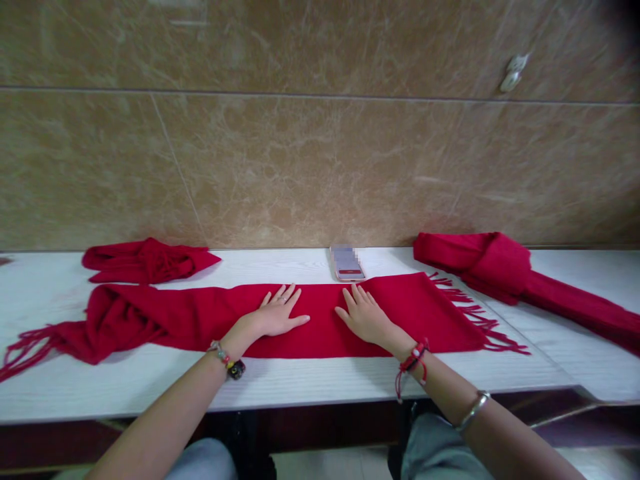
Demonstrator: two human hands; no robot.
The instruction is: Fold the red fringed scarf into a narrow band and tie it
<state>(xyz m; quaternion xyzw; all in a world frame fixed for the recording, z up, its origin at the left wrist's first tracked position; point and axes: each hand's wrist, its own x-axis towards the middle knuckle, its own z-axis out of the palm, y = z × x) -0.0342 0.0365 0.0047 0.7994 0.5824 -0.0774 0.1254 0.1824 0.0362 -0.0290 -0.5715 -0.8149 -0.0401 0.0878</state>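
A red scarf (320, 327) with fringed ends lies lengthwise along the white table. Its middle and right part are spread flat, while the left part is bunched and twisted. My left hand (277, 313) rests flat on the scarf left of its middle, fingers spread, a ring on one finger. Palm down, my right hand (367, 315) presses on the cloth a little to the right, its fingers also apart. Neither hand grips the fabric. The right fringe (480, 320) fans out loosely on the table.
Behind the scarf's left part lies a crumpled red cloth (150, 260). A phone (347, 264) sits near the wall, just behind the scarf. Another folded red scarf (480, 263) stretches off to the right edge. The tiled wall (300, 167) bounds the white table (300, 387) at the back.
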